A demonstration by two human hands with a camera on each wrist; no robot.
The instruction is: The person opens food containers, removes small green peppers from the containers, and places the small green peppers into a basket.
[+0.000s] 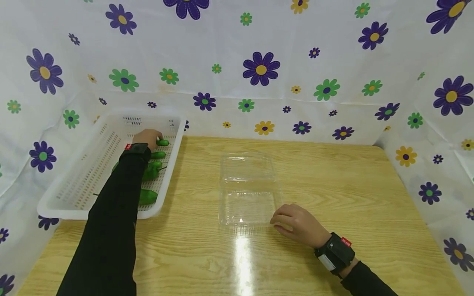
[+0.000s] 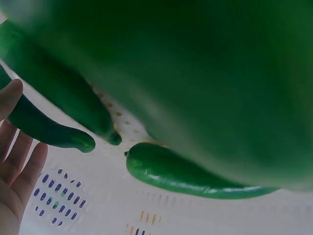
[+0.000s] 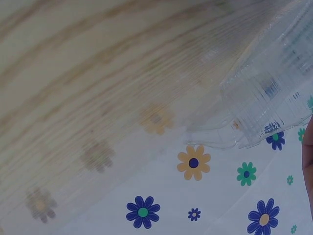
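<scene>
Inside the white basket (image 1: 172, 172), my left hand (image 1: 148, 137) reaches to the far right part. It grips a smooth green cucumber (image 1: 163, 142), thumb on one side and fingers on the other in the left wrist view. Nearer in the basket lie another cucumber (image 1: 158, 155), a wrinkled green pepper (image 1: 151, 171) and a larger green vegetable (image 1: 148, 197), partly behind my sleeve. On the table, a clear plastic clamshell container (image 1: 249, 205) lies with its lid folded back. My right hand (image 1: 300, 224) pinches its front right edge, fingers bent; the right wrist view shows only a sliver of this hand.
The wooden table (image 1: 200, 255) carries the basket at left and the container near the middle. A flower-printed white cloth (image 1: 222, 49) rises behind and on both sides. A large blurred green surface (image 2: 195, 88) covers much of the left wrist view.
</scene>
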